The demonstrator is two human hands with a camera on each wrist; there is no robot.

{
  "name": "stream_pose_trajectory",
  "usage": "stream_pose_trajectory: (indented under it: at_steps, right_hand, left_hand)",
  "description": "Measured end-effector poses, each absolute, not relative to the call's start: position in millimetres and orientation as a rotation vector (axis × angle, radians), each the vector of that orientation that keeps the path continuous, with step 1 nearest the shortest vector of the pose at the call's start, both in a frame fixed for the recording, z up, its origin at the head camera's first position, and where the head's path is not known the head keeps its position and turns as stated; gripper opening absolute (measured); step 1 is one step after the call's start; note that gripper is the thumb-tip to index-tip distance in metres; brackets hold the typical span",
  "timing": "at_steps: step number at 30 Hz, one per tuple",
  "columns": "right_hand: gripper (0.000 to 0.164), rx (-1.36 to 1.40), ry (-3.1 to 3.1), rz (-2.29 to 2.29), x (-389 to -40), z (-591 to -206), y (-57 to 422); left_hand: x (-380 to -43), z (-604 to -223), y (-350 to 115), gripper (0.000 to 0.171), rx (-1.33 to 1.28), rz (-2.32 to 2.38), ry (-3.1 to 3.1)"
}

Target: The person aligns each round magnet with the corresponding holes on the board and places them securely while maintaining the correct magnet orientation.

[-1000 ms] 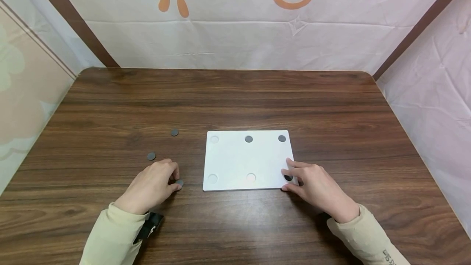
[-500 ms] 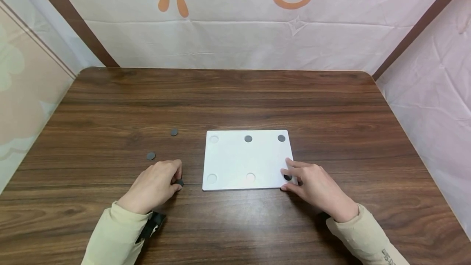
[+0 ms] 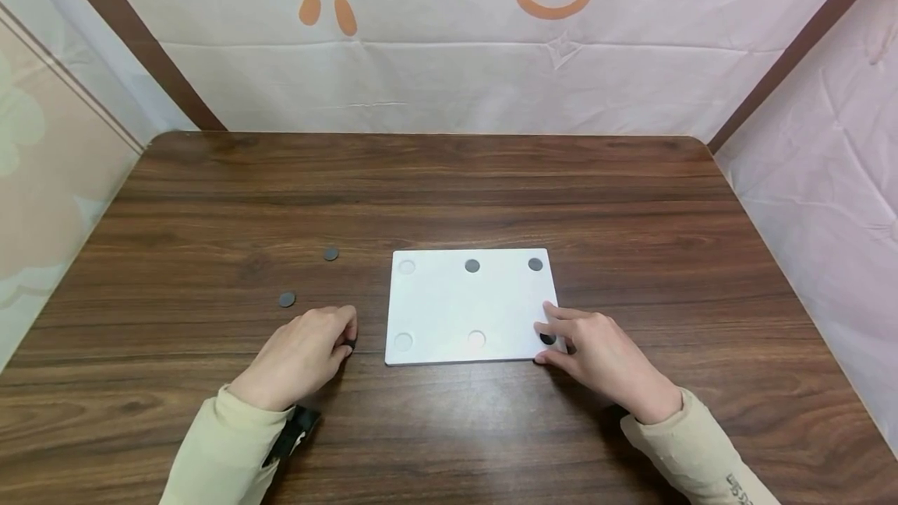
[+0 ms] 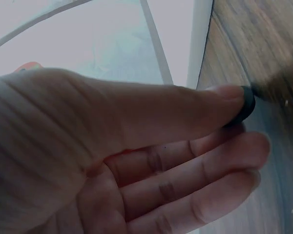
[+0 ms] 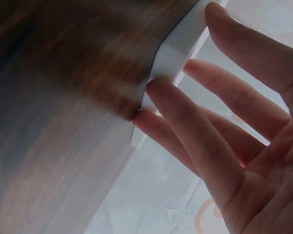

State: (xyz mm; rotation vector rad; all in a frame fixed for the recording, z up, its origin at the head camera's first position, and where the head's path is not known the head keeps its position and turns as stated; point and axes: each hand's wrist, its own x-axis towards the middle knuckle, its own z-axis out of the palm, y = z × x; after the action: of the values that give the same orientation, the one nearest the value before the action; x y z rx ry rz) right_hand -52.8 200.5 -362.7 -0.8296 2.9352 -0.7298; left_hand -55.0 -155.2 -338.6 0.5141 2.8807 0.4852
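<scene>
A white rectangular board (image 3: 438, 302) with round recesses lies on the table. Dark discs fill the far middle, far right and near right recesses; bare are the far left, near left and near middle ones. My left hand (image 3: 302, 357), left of the board, pinches a small dark disc (image 4: 246, 105) between thumb and index finger, its other fingers loosely bent. At the board's near right corner rests my right hand (image 3: 599, 353), thumb by the near edge and spread, fairly straight fingers touching the right side. It partly covers the near right disc (image 3: 547, 339).
Two loose dark discs lie on the wooden table (image 3: 449, 185), one farther back (image 3: 331, 254) and one nearer (image 3: 287, 299), beyond the left hand. A white printed curtain (image 3: 449, 84) stands behind the table's far edge.
My left hand has shifted slightly right, and the disc it pinches is now mostly hidden by the fingers in the head view. The right hand and the board stay put.
</scene>
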Motion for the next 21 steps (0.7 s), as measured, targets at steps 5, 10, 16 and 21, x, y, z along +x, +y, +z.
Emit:
stream_pose_trajectory:
  at_steps: [5,10,16,21]
  right_hand:
    - [0.034,-0.828,2.940,-0.729,-52.6,-362.4,199.8]
    - [0.034,-0.827,2.941,-0.731,-52.4,-362.0,199.4]
    - [0.034,-0.838,2.952,-0.723,-52.0,-362.2,199.9]
    - [0.034,-0.841,2.950,-0.727,-52.1,-362.6,200.3]
  left_hand:
    - [-57.1,-337.0,-151.0,0.023,0.574,0.490,2.910]
    - [-57.4,-337.6,-146.7,0.023,0.624,0.502,2.949]
    - [-59.7,-338.6,-136.2,0.021,0.664,0.541,3.018]
    - [-60.9,-340.6,-125.3,0.020,0.699,0.580,3.034]
